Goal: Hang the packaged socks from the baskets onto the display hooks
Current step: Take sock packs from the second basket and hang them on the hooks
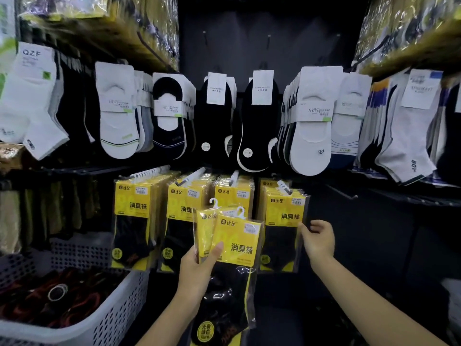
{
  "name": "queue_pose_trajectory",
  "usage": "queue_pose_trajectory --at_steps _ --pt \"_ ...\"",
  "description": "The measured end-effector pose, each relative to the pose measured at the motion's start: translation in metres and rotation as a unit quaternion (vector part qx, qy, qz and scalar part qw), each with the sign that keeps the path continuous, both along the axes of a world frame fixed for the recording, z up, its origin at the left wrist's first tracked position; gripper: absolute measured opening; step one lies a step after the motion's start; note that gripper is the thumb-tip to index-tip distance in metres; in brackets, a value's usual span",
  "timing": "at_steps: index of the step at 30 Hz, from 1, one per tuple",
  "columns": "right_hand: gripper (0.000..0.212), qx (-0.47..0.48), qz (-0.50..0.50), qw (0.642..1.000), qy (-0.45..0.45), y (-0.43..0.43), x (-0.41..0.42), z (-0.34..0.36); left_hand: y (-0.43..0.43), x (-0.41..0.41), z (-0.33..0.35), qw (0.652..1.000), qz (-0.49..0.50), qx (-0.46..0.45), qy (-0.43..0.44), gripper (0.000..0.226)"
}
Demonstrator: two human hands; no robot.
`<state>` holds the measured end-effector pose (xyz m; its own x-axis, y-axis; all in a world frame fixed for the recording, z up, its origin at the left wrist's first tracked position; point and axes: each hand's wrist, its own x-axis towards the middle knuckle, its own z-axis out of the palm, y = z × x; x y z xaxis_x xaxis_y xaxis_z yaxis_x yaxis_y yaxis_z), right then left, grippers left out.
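My L hand grips two yellow sock packs, fanned, thumb across the front, hangers up, low in front of the hooked rows. R hand is loose, fingers half curled, thumb tip touching the R edge of the far-right hanging stack. White basket sits low to my L w/ dark socks inside.
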<state>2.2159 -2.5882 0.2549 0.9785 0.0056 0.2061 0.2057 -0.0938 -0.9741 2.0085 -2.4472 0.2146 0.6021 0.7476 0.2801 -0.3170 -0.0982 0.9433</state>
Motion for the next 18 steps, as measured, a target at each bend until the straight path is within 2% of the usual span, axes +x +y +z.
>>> queue_pose_trajectory --at_steps 2,4,7,9,12,18 --pt "0.026 0.001 0.023 0.999 -0.025 -0.005 -0.010 -0.006 0.001 -0.004 -0.007 1.000 -0.015 -0.007 0.014 0.020" --pt "0.010 0.004 0.139 0.989 -0.049 -0.010 -0.026 -0.007 0.001 -0.008 -0.016 0.999 -0.030 -0.014 0.027 0.024" --pt "0.009 -0.041 0.309 0.946 -0.091 -0.016 -0.055 -0.002 -0.003 -0.014 -0.029 0.997 -0.056 -0.015 0.051 0.029" --pt "0.008 -0.052 0.366 0.922 -0.114 -0.018 -0.068 -0.001 -0.006 -0.018 -0.036 0.995 -0.072 -0.008 0.068 0.034" --pt "0.008 -0.072 0.398 0.904 -0.139 -0.019 -0.077 -0.001 -0.011 -0.023 -0.045 0.992 -0.094 0.005 0.084 0.040" --pt "0.004 -0.120 0.404 0.892 -0.161 -0.023 -0.076 -0.002 -0.014 -0.029 -0.055 0.990 -0.108 -0.007 0.088 0.037"
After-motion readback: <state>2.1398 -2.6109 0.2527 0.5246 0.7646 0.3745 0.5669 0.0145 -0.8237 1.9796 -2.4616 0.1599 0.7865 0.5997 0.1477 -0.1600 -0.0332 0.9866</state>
